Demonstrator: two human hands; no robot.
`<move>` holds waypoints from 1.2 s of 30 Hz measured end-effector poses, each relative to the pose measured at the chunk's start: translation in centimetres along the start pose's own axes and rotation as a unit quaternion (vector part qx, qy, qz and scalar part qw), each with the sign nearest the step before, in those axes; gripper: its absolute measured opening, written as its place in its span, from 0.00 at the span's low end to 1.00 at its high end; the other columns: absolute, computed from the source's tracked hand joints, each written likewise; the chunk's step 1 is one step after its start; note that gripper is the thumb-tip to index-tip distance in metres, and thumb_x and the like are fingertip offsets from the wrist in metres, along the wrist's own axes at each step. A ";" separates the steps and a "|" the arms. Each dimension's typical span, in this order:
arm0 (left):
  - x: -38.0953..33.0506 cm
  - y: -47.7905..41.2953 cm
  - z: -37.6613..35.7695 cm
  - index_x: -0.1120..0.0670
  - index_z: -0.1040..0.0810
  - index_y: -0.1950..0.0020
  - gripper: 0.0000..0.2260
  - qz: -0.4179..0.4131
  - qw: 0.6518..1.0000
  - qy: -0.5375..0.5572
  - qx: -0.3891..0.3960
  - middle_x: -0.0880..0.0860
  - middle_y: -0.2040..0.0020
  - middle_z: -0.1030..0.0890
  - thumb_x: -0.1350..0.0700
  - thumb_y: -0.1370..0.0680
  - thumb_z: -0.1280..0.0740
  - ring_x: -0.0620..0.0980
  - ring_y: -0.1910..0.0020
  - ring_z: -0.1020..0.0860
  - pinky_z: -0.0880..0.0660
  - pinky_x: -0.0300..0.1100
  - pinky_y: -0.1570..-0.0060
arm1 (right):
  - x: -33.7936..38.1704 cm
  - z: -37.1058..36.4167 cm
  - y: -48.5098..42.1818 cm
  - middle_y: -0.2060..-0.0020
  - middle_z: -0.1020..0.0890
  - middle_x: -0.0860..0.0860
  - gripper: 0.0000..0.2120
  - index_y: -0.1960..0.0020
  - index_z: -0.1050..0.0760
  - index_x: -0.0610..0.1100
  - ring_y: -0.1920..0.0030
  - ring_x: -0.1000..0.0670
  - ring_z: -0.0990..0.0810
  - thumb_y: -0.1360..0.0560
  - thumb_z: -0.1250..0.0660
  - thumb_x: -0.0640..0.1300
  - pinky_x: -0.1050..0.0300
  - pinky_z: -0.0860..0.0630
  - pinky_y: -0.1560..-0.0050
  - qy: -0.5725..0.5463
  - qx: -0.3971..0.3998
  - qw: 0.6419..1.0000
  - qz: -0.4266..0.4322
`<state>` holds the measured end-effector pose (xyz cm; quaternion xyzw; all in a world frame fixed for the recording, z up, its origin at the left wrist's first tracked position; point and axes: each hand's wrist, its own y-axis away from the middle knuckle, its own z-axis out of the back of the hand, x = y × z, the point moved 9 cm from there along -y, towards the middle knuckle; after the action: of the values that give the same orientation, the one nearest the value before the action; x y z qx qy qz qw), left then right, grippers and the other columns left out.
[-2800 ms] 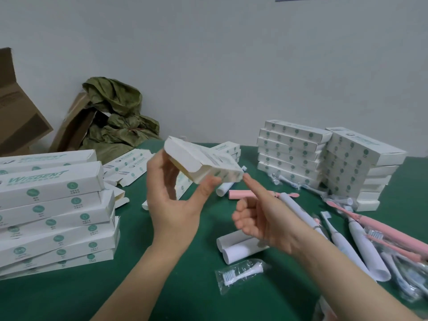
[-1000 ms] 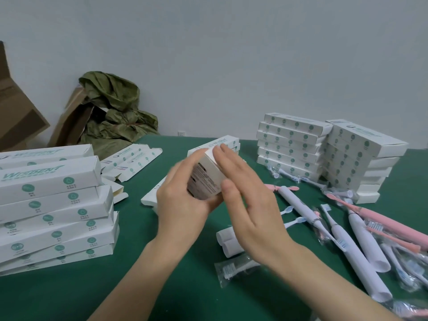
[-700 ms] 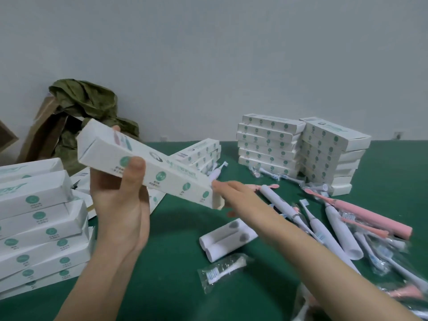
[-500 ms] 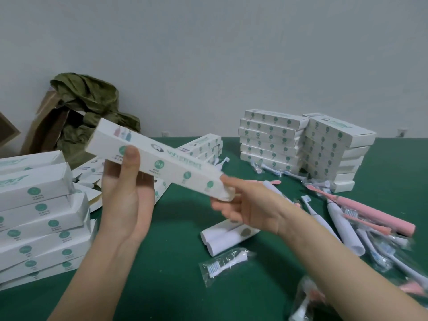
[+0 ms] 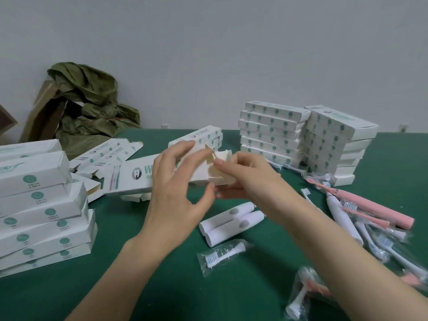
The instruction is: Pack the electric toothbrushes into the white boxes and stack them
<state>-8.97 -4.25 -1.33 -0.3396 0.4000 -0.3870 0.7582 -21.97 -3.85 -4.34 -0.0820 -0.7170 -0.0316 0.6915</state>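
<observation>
I hold a long white box [image 5: 132, 174] level above the green table [image 5: 139, 274], its open end pointing right. My left hand [image 5: 176, 193] is round its middle, thumb underneath and fingers spread over the front. My right hand [image 5: 245, 179] pinches an end flap at the open end, with its fingers under the box. Two white toothbrush handles [image 5: 231, 218] lie just below my hands, beside a bagged brush head [image 5: 222, 253]. A pink toothbrush [image 5: 370, 207] and a white toothbrush [image 5: 340, 216] lie at the right.
Stacks of closed white boxes stand at the left [image 5: 41, 205] and at the back right [image 5: 273, 133]. Flat unfolded boxes [image 5: 108, 151] lie behind the held box. A green bag [image 5: 88, 107] and cardboard lean on the wall. More bagged brush heads [image 5: 301, 295] lie at the front right.
The box has come down from a raised tilt to level in front of me. My left hand slid toward its middle. My right hand moved from the closed end tip to pinching a flap.
</observation>
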 end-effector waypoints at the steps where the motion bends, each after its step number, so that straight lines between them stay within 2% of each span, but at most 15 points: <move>1: 0.0 0.0 0.2 0.44 0.27 0.39 0.18 0.004 1.000 0.016 -0.005 0.49 0.37 0.33 0.51 0.29 0.33 0.42 0.37 0.37 0.45 0.26 0.36 | -0.1 -0.1 0.0 0.59 0.18 0.43 0.08 0.51 0.26 0.36 0.65 0.47 0.18 0.22 0.35 0.42 0.56 0.19 0.59 -0.007 0.006 1.000 -0.008; 3: -0.1 0.0 0.5 0.44 0.28 0.44 0.13 -0.002 0.999 0.039 -0.010 0.48 0.36 0.34 0.51 0.28 0.35 0.43 0.36 0.36 0.43 0.28 0.36 | -0.2 0.1 0.0 0.55 0.17 0.42 0.11 0.45 0.23 0.35 0.62 0.47 0.17 0.21 0.38 0.42 0.59 0.20 0.60 -0.025 0.016 0.999 -0.020; 7: -0.2 0.0 0.1 0.45 0.27 0.51 0.05 0.009 0.998 0.058 0.012 0.46 0.35 0.34 0.52 0.25 0.40 0.45 0.33 0.37 0.39 0.36 0.35 | -0.2 0.2 0.0 0.53 0.17 0.41 0.11 0.45 0.22 0.35 0.59 0.47 0.17 0.21 0.38 0.41 0.61 0.20 0.60 -0.012 0.017 1.000 -0.012; 11: 0.6 -0.1 1.0 0.48 0.27 0.59 0.06 0.050 0.997 0.063 -0.022 0.48 0.38 0.30 0.53 0.25 0.43 0.47 0.36 0.33 0.42 0.26 0.40 | -0.1 -0.3 0.0 0.56 0.17 0.43 0.10 0.47 0.21 0.35 0.63 0.50 0.18 0.22 0.37 0.39 0.60 0.20 0.62 0.052 0.016 0.998 0.009; 14: 1.2 -0.2 1.0 0.51 0.24 0.62 0.06 0.082 0.994 0.064 -0.033 0.48 0.44 0.25 0.53 0.27 0.39 0.37 0.43 0.29 0.38 0.25 0.45 | 0.1 -0.9 0.1 0.61 0.17 0.47 0.07 0.52 0.21 0.39 0.67 0.53 0.19 0.22 0.37 0.38 0.61 0.20 0.63 0.079 0.025 0.996 0.025; 15: 1.3 -0.2 0.9 0.52 0.24 0.61 0.05 0.087 0.993 0.070 -0.028 0.49 0.47 0.24 0.55 0.27 0.37 0.34 0.46 0.29 0.37 0.25 0.47 | 0.1 -0.9 0.1 0.61 0.18 0.47 0.07 0.52 0.21 0.39 0.68 0.54 0.19 0.22 0.37 0.38 0.61 0.20 0.63 0.081 0.024 0.996 0.027; 17: 1.2 -0.2 0.5 0.51 0.23 0.59 0.03 0.086 0.992 0.088 -0.008 0.48 0.51 0.23 0.53 0.27 0.36 0.33 0.48 0.27 0.35 0.25 0.49 | 0.0 -0.6 0.0 0.60 0.17 0.45 0.08 0.49 0.21 0.37 0.67 0.52 0.19 0.22 0.37 0.38 0.61 0.20 0.63 0.086 0.014 0.996 0.029; 21: 1.0 -0.3 -0.5 0.44 0.23 0.47 0.16 0.068 0.990 0.097 0.078 0.41 0.46 0.26 0.43 0.33 0.32 0.35 0.44 0.29 0.37 0.23 0.48 | -0.1 0.5 -0.2 0.54 0.17 0.39 0.11 0.46 0.21 0.34 0.61 0.46 0.19 0.22 0.37 0.39 0.60 0.19 0.59 0.053 -0.003 0.998 0.017; 24: 1.0 -0.5 -0.3 0.42 0.25 0.42 0.21 0.037 0.992 0.076 0.092 0.39 0.44 0.27 0.45 0.34 0.27 0.33 0.43 0.30 0.37 0.23 0.47 | 0.1 0.3 -0.4 0.55 0.16 0.39 0.11 0.47 0.20 0.34 0.61 0.45 0.19 0.21 0.37 0.41 0.60 0.18 0.59 0.045 0.028 0.999 0.010; 28: 1.2 -0.7 0.3 0.51 0.22 0.42 0.20 -0.011 0.998 -0.005 0.061 0.42 0.47 0.28 0.50 0.33 0.27 0.44 0.46 0.27 0.35 0.29 0.45 | 0.5 0.6 -0.6 0.62 0.17 0.43 0.14 0.53 0.22 0.38 0.64 0.49 0.18 0.20 0.41 0.46 0.61 0.19 0.61 0.021 0.070 0.997 -0.009; 30: 1.8 -0.6 0.4 0.54 0.21 0.43 0.20 -0.004 0.998 -0.033 0.046 0.45 0.48 0.28 0.51 0.33 0.27 0.49 0.48 0.27 0.34 0.33 0.46 | 1.5 1.9 -0.5 0.64 0.17 0.46 0.08 0.55 0.22 0.39 0.63 0.51 0.18 0.22 0.38 0.41 0.62 0.20 0.59 0.092 0.071 0.993 0.030; 31: 2.2 -0.6 0.4 0.54 0.21 0.43 0.20 0.007 0.999 -0.037 0.038 0.46 0.48 0.27 0.51 0.33 0.28 0.50 0.48 0.26 0.34 0.35 0.46 | 1.8 2.4 -0.3 0.65 0.16 0.48 0.04 0.56 0.22 0.40 0.63 0.53 0.18 0.23 0.35 0.37 0.64 0.21 0.59 0.183 0.067 0.979 0.054; 32: 2.6 -0.5 0.5 0.54 0.21 0.43 0.19 0.019 0.999 -0.037 0.030 0.47 0.48 0.27 0.51 0.33 0.28 0.51 0.48 0.26 0.34 0.35 0.46 | 1.7 2.7 -0.2 0.65 0.16 0.50 0.04 0.58 0.22 0.42 0.63 0.55 0.18 0.25 0.32 0.36 0.66 0.23 0.58 0.306 0.063 0.947 0.073; 34: 3.0 -0.4 0.5 0.54 0.20 0.44 0.19 0.035 0.999 -0.033 0.020 0.48 0.49 0.26 0.51 0.34 0.27 0.50 0.49 0.26 0.35 0.35 0.46 | -0.2 2.2 -0.3 0.62 0.17 0.54 0.05 0.57 0.21 0.47 0.61 0.58 0.20 0.28 0.29 0.38 0.69 0.26 0.56 0.525 0.085 0.844 0.070; 36: 3.2 -0.3 0.4 0.54 0.20 0.45 0.19 0.040 0.998 -0.034 0.019 0.49 0.49 0.25 0.51 0.34 0.27 0.50 0.49 0.26 0.35 0.35 0.46 | -3.2 1.3 -0.4 0.56 0.20 0.54 0.08 0.50 0.21 0.48 0.54 0.55 0.23 0.29 0.28 0.41 0.63 0.27 0.49 0.636 0.143 0.757 0.035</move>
<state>-7.54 -7.02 -2.04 -0.3215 0.3798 -0.3527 0.7925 -23.18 -4.29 -7.56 0.0314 -0.1047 0.0506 0.9927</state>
